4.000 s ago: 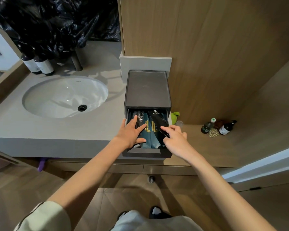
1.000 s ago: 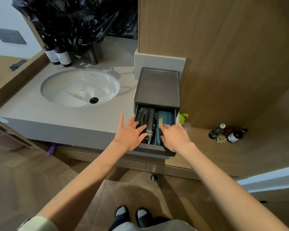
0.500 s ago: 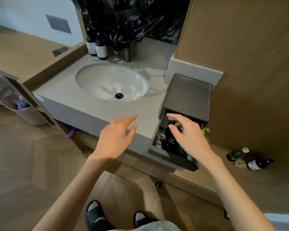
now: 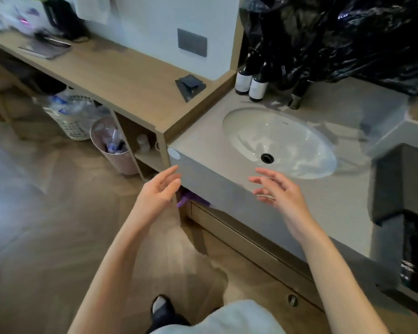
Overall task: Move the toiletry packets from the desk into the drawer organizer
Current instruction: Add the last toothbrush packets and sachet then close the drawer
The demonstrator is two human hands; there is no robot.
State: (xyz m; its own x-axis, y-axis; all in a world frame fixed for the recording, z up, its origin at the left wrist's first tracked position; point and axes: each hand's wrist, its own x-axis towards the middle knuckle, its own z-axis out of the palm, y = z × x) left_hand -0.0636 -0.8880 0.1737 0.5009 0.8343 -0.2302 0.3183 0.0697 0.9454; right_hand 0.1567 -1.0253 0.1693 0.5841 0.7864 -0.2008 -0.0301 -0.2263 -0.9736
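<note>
The dark grey drawer organizer stands at the right edge of the grey counter, its drawer pulled out with black toiletry packets lying inside. A few dark packets lie on the wooden desk to the left of the sink. My left hand hovers open in front of the counter's left corner, holding nothing. My right hand hangs open over the counter's front edge, also with nothing in it. Both hands are well away from the organizer and from the desk packets.
A white oval sink is set in the counter. Two dark bottles and a black plastic bag stand behind it. Under the desk are a pink bin and a white basket. A tablet lies far left.
My view has swung left toward the desk. Both hands have left the drawer and moved left along the counter front; the right hand no longer touches the packets in the drawer.
</note>
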